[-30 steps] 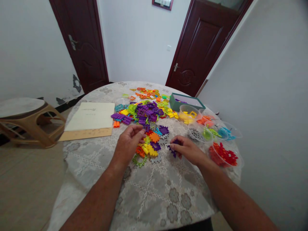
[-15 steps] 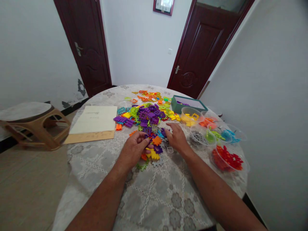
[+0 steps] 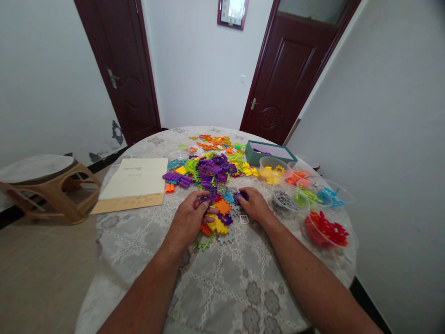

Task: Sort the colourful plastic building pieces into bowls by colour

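Observation:
A heap of plastic interlocking pieces [image 3: 213,167] in purple, yellow, green and orange covers the middle of the round table [image 3: 222,287]. My left hand [image 3: 189,215] rests at the near edge of the heap, its fingers curled and pinching a purple piece [image 3: 209,196]. Just to the right, my right hand [image 3: 255,204] lies with its fingertips closed on another purple piece [image 3: 239,196]. Between my hands lie orange [image 3: 223,207], yellow [image 3: 217,225] and purple pieces. A green frame piece [image 3: 203,241] sits just below my left hand.
Clear bowls stand at the right, holding yellow [image 3: 273,169], grey [image 3: 287,198], green, blue [image 3: 332,195] and red pieces [image 3: 327,229]. A green box [image 3: 269,152] sits behind them. A paper sheet on a brown envelope [image 3: 134,181] lies at the left. A wooden stool [image 3: 45,185] stands beside the table.
My right hand moved from the near right, where it held a purple piece, up to the heap and closed on a purple piece. My left hand shifted slightly forward.

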A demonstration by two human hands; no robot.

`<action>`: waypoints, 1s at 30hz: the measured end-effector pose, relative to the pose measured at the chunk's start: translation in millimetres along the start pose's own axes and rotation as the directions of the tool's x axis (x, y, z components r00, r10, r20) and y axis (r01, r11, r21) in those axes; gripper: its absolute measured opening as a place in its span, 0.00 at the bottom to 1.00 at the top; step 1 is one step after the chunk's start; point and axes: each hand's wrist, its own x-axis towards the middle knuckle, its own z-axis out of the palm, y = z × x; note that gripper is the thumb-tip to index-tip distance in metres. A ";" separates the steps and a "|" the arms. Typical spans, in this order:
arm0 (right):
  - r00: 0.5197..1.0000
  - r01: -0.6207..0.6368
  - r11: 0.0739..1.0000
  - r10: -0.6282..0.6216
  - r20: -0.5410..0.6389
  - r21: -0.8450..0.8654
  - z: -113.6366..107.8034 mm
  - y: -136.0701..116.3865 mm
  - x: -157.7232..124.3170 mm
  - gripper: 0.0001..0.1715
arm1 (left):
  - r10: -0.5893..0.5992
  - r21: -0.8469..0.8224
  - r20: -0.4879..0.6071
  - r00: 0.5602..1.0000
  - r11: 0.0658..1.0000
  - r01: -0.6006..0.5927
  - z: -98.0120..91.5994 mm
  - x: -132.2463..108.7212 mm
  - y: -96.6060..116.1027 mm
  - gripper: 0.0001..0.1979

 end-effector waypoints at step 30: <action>0.995 0.047 0.907 -0.079 0.059 0.419 -5.3 -93.2 -44.2 0.23 | -0.044 -0.158 0.235 0.971 0.984 0.083 2.8 -6.2 0.5 0.35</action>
